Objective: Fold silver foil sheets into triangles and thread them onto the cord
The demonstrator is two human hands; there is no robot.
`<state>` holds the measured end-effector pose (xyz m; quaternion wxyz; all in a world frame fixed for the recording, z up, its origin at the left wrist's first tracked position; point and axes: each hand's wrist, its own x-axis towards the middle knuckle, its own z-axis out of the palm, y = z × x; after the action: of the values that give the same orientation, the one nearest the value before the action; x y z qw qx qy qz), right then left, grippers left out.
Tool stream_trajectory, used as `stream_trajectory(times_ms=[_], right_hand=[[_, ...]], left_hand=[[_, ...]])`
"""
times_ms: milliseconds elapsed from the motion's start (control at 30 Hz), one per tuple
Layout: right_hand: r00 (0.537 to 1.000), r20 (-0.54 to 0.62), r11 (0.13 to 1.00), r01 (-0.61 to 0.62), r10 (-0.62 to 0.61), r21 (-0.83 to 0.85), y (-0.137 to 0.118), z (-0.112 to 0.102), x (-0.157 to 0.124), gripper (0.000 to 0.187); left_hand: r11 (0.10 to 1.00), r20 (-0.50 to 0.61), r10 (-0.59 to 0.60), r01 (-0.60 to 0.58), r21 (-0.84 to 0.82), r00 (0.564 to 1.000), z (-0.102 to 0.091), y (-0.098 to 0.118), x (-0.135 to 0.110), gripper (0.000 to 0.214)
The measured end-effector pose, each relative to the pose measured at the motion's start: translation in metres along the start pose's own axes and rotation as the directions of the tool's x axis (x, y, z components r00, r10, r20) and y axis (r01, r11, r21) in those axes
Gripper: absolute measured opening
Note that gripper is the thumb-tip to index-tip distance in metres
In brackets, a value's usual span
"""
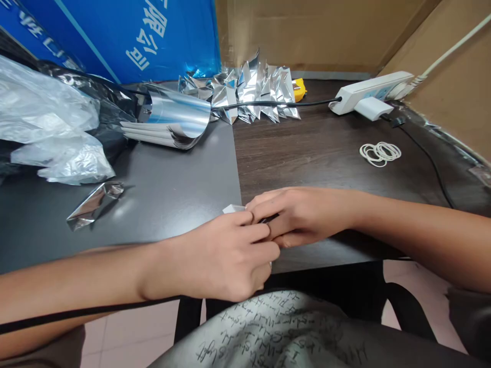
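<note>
A: At the table's near edge, the left hand point(226, 258) and right hand point(299, 217) pinch a small silver foil piece point(233, 208), mostly hidden between the fingers.

B: Risk?

A: It looks liable to crease or slip floorward, being so near that edge.

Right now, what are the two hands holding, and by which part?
Left hand and right hand close together on a small silvery piece; only one corner shows, so the place of hold cannot be told.
</note>
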<state>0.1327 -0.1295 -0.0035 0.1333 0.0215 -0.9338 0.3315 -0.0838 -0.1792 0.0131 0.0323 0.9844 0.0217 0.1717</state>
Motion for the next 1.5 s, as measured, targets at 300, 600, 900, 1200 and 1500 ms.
stream_trajectory(times_ms=[300,600,900,1200,1500], right_hand=[[1.000,0.002,0.999,-0.013,0.014,-0.043,-0.005,0.000,0.000,0.024],[0.990,-0.108,0.976,-0.113,0.094,-0.186,0.005,-0.009,-0.007,0.025],[0.997,-0.081,0.997,-0.013,0.006,-0.082,0.005,-0.015,-0.007,0.017],[0.997,0.023,0.990,-0.071,0.074,-0.119,-0.002,-0.021,-0.009,0.030],[0.997,0.039,0.992,-0.063,0.067,-0.111,-0.002,-0.022,-0.010,0.024]], left_hand=[[1.000,-0.065,0.004,-0.005,-0.002,0.998,0.002,0.001,0.000,0.032],[0.973,0.072,-0.144,0.155,-0.171,0.987,0.001,-0.030,-0.009,0.027],[0.886,0.073,-0.254,0.263,-0.382,0.964,0.004,-0.035,-0.009,0.020],[0.832,0.068,-0.293,0.289,-0.473,0.954,0.002,-0.036,-0.009,0.010],[0.793,0.147,-0.342,0.368,-0.485,0.928,-0.002,-0.035,-0.006,0.012]])
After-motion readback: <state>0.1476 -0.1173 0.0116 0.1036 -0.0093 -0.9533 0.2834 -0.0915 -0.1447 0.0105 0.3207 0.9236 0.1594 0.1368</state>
